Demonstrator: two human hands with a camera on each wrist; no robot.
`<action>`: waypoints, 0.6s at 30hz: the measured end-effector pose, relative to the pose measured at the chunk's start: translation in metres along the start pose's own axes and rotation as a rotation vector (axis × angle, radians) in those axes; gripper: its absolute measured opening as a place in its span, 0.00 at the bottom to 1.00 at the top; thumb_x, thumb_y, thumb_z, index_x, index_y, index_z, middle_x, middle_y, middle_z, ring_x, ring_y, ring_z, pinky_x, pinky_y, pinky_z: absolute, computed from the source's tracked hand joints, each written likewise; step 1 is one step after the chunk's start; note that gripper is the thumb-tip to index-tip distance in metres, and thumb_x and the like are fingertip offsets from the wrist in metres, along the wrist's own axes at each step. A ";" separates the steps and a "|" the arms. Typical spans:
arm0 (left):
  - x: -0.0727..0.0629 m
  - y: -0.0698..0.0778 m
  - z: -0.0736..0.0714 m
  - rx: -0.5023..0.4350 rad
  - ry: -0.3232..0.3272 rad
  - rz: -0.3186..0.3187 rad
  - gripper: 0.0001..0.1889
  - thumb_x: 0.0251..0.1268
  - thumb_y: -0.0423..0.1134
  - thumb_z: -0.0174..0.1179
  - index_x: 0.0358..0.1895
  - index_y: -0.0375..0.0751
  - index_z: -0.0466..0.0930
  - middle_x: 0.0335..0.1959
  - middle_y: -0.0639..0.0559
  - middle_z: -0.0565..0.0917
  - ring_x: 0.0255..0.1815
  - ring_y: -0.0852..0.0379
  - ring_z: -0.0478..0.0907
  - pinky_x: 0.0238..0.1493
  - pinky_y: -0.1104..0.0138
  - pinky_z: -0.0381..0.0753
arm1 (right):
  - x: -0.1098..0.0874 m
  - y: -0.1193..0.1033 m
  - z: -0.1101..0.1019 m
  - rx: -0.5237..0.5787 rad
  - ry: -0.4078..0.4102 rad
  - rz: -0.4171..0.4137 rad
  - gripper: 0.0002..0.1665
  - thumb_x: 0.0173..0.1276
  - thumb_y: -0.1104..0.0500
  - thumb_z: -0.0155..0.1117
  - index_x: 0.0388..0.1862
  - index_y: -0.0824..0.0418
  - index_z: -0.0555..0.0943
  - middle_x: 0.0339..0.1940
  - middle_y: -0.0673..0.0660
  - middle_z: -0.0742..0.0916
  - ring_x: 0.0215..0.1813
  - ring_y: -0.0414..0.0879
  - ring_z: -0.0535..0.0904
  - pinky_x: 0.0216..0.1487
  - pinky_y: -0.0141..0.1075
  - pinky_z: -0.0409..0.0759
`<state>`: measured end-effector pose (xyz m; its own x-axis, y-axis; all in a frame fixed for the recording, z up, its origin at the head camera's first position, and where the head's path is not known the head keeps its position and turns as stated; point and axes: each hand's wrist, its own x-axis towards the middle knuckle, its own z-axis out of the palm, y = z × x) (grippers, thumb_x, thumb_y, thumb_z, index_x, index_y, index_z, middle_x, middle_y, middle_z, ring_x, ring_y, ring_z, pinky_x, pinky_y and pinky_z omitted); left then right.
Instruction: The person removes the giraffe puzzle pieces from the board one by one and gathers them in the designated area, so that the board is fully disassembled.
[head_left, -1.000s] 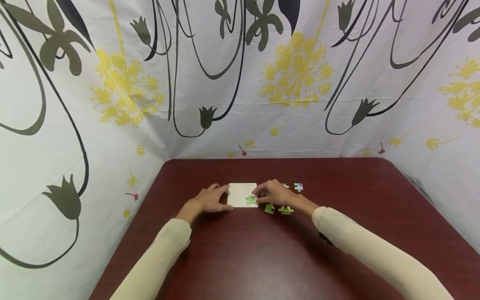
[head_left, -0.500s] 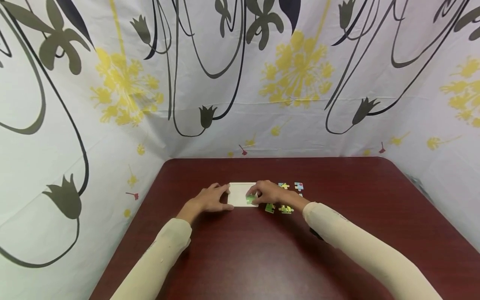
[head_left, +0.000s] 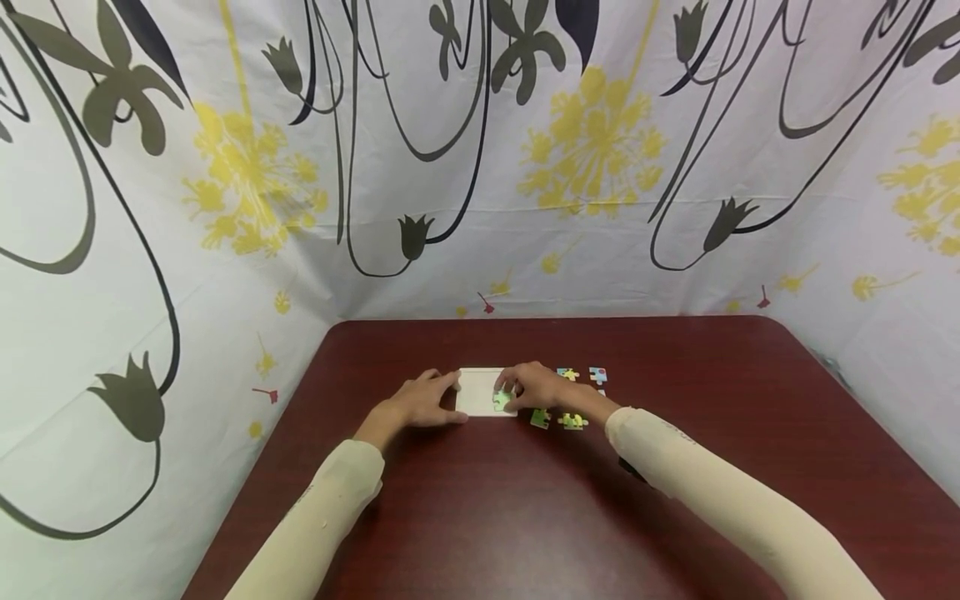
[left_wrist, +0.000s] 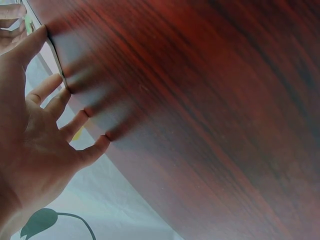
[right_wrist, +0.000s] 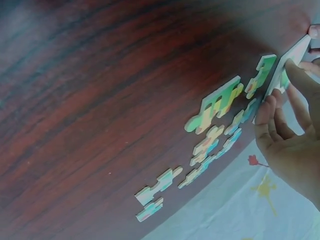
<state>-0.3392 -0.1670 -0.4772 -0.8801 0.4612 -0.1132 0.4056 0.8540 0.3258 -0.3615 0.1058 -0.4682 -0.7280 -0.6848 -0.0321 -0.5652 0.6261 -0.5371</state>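
A white puzzle board (head_left: 474, 385) lies flat on the dark red table (head_left: 480, 500). My left hand (head_left: 420, 400) holds its left side between thumb and fingers; in the left wrist view the other fingertips (left_wrist: 106, 139) rest on the table. Over the board's near right corner, my right hand (head_left: 534, 386) pinches a green puzzle piece (head_left: 501, 402) against the board. Fingers partly cover that piece, and how well it sits there cannot be told. Just right of the board lie a green piece (head_left: 540, 418) and a green-and-yellow piece (head_left: 573, 422).
More loose pieces, several of them light blue, lie behind my right wrist, such as a blue piece with a red spot (head_left: 597, 375); the right wrist view shows a yellow-striped piece (right_wrist: 215, 107) among them. A patterned cloth (head_left: 600, 275) hangs round the table's far and side edges.
My right hand has moved left from the board's right edge onto its near right corner, at the green piece, which stays about where it was. The left hand has kept its place.
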 end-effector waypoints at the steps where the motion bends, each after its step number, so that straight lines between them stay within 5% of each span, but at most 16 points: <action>1: 0.000 0.000 0.000 0.001 -0.002 -0.002 0.37 0.67 0.64 0.65 0.74 0.53 0.69 0.74 0.43 0.69 0.78 0.41 0.62 0.68 0.40 0.68 | -0.001 0.001 0.001 0.009 0.012 -0.005 0.18 0.68 0.62 0.75 0.55 0.59 0.86 0.47 0.58 0.89 0.44 0.46 0.86 0.46 0.38 0.84; 18: 0.000 0.000 0.000 0.004 0.002 0.010 0.38 0.67 0.63 0.66 0.75 0.53 0.69 0.73 0.46 0.71 0.78 0.42 0.61 0.69 0.40 0.67 | -0.016 0.019 -0.003 0.044 0.175 -0.129 0.10 0.73 0.65 0.68 0.51 0.63 0.88 0.39 0.55 0.92 0.42 0.46 0.90 0.46 0.38 0.85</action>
<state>-0.3387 -0.1668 -0.4767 -0.8763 0.4694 -0.1081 0.4157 0.8503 0.3229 -0.3612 0.1299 -0.4751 -0.7094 -0.6804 0.1841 -0.6433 0.5183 -0.5635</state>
